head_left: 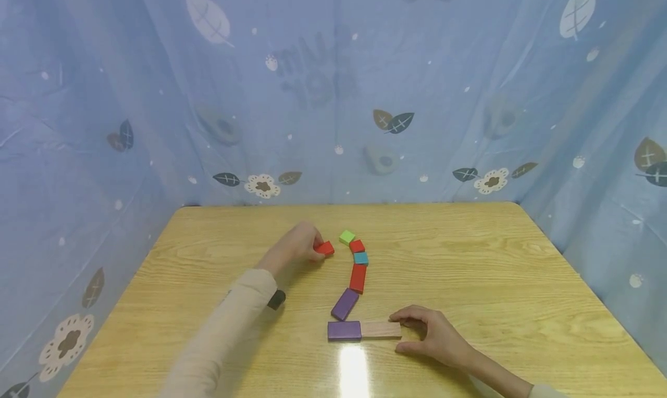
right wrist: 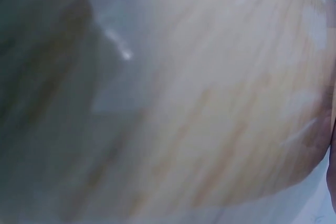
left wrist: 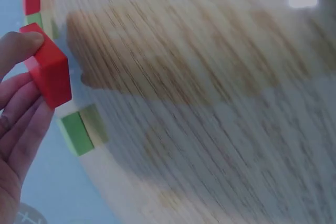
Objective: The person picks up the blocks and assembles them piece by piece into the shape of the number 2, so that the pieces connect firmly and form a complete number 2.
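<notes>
My left hand (head_left: 299,244) pinches a red block (head_left: 325,248) between thumb and fingers, left of a curved row of blocks. In the left wrist view, the red block (left wrist: 52,66) is tilted, with the thumb on its top. A green block (left wrist: 79,132) stands on the table beside the left fingers; the hand hides it in the head view. My right hand (head_left: 440,337) is around the right end of a plain wooden block (head_left: 381,329), fingertips near its far edge and thumb apart from its near edge. Only a sliver of that hand (right wrist: 331,166) shows in the right wrist view.
The row runs from a light green block (head_left: 347,237) through small red (head_left: 356,246), blue (head_left: 361,258) and long red (head_left: 358,278) blocks to a slanted purple block (head_left: 345,304). Another purple block (head_left: 344,331) adjoins the wooden one. Patterned curtains (head_left: 333,97) surround the table (head_left: 469,253).
</notes>
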A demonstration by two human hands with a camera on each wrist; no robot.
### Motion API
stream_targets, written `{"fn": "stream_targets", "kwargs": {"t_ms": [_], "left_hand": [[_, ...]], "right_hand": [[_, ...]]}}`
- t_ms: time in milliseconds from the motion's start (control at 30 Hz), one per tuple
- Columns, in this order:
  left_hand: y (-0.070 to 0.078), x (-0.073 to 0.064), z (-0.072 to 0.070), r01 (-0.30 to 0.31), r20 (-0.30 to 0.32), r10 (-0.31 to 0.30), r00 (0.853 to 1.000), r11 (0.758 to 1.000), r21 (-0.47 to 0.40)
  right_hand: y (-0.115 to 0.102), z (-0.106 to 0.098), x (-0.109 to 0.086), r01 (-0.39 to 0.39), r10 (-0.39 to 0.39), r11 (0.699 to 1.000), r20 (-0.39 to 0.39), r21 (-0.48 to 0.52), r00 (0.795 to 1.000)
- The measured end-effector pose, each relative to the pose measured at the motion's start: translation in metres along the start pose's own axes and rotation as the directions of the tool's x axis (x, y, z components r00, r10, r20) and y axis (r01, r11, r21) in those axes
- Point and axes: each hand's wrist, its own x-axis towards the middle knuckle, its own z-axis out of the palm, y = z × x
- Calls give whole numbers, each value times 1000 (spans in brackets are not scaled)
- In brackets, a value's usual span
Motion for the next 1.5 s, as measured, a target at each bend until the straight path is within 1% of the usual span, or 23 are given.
{"fn": "stream_targets", "kwargs": {"t_ms": [100, 333, 533, 667, 867, 1033, 1133, 1233, 1500], "left_hand": [[-1, 1, 1, 16, 7, -16, 1000, 1000, 22], [-1, 5, 1, 61, 14, -62, 998, 997, 39], [-1, 8, 2, 107, 42, -109, 993, 994, 37], [-2, 11, 3, 117, 40, -118, 992, 993, 26], [-3, 13, 2, 151, 20, -151, 988, 988, 30], [-5, 15, 4, 133, 12, -134, 991, 990, 46], [-5, 16, 6, 118, 9, -118, 993, 992, 40], [-5, 18, 7, 129, 3, -130, 992, 991, 18], [-4, 23, 9, 169, -13, -169, 986, 986, 7]], "right_hand": [[0, 0, -1, -4, 4, 1000, 4, 7, 1000], [0, 0, 0, -24, 24, 999, 7, 27, 1000], [1, 1, -2, -7, 7, 1000, 0, 26, 1000], [1, 1, -2, -15, 15, 999, 5, 44, 1000], [2, 1, -2, -38, 38, 998, 7, 53, 999], [2, 0, -2, -48, 48, 998, 8, 49, 999], [2, 0, -2, -50, 50, 998, 10, 48, 999], [1, 1, -1, -51, 51, 998, 11, 47, 999], [0, 0, -2, -44, 43, 997, 10, 60, 999]]}}
